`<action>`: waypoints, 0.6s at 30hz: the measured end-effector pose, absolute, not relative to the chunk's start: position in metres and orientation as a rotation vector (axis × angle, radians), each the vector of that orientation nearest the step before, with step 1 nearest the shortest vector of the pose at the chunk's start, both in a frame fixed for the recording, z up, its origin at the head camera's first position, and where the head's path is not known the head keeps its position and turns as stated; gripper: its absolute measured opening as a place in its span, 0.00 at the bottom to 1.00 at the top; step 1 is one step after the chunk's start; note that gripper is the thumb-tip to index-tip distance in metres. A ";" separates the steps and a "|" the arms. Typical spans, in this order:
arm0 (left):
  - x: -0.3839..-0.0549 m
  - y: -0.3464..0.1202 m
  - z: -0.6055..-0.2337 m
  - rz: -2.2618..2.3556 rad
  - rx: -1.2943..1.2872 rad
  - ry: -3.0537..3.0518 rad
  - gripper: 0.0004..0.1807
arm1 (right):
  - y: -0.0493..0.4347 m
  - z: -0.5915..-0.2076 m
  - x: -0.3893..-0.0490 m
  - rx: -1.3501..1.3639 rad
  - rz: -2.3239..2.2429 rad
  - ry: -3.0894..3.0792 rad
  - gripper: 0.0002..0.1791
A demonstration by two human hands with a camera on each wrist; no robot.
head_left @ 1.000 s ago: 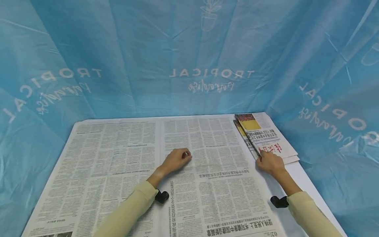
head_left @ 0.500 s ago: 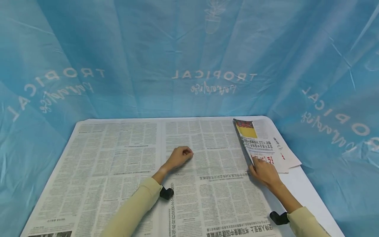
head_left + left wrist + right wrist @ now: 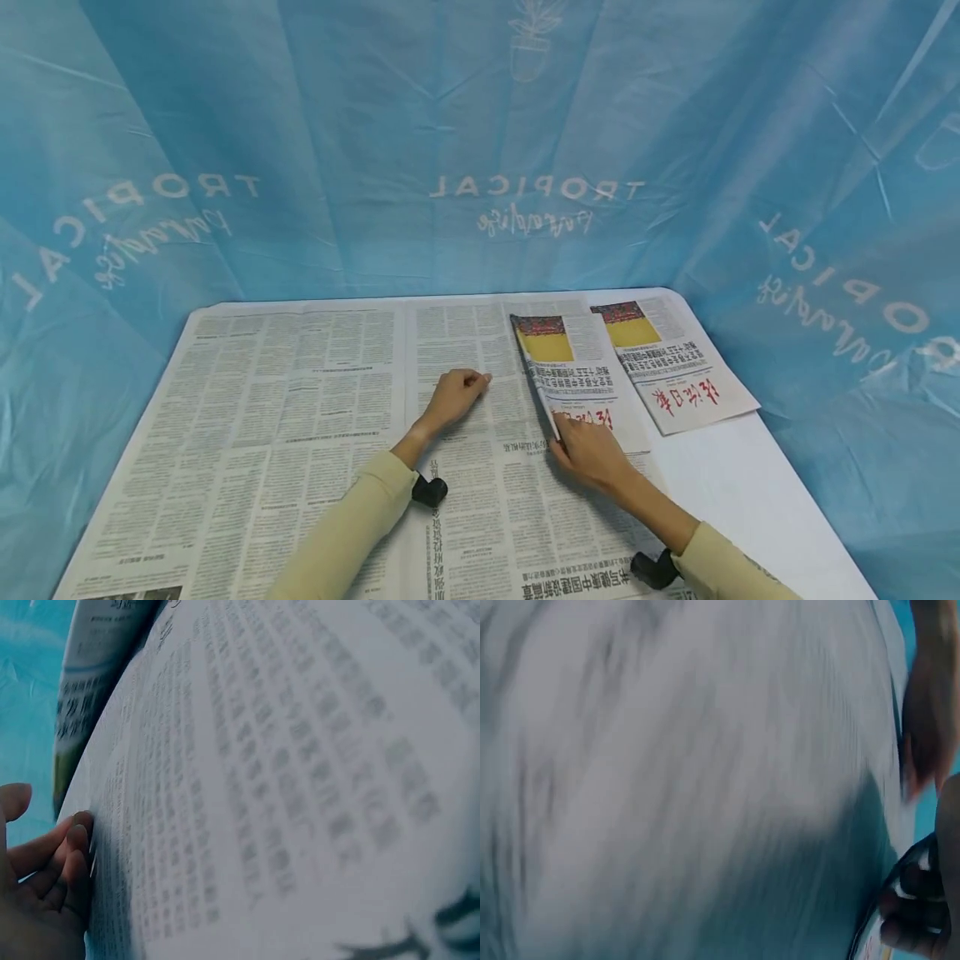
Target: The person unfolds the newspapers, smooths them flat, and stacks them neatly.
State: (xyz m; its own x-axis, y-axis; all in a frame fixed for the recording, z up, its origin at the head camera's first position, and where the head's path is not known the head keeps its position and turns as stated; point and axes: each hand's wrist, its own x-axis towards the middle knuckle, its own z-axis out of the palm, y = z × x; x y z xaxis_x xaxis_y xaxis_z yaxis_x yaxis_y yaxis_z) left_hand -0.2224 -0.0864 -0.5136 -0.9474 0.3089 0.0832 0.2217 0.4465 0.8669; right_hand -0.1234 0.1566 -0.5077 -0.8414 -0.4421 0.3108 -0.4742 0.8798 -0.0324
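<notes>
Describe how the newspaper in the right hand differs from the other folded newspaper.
The right hand grips the held newspaper; no hand touches the other newspaper. The held newspaper's left edge is raised; the other newspaper lies flat. Both are folded, with red and yellow print.

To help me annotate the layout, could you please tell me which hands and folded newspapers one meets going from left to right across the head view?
Left hand → folded newspaper gripped by the right hand → second folded newspaper lying on the white table.
</notes>
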 end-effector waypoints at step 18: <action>-0.220 -0.080 -0.510 1.594 0.319 2.667 0.32 | 0.088 -0.511 -0.096 0.937 0.153 -2.844 0.14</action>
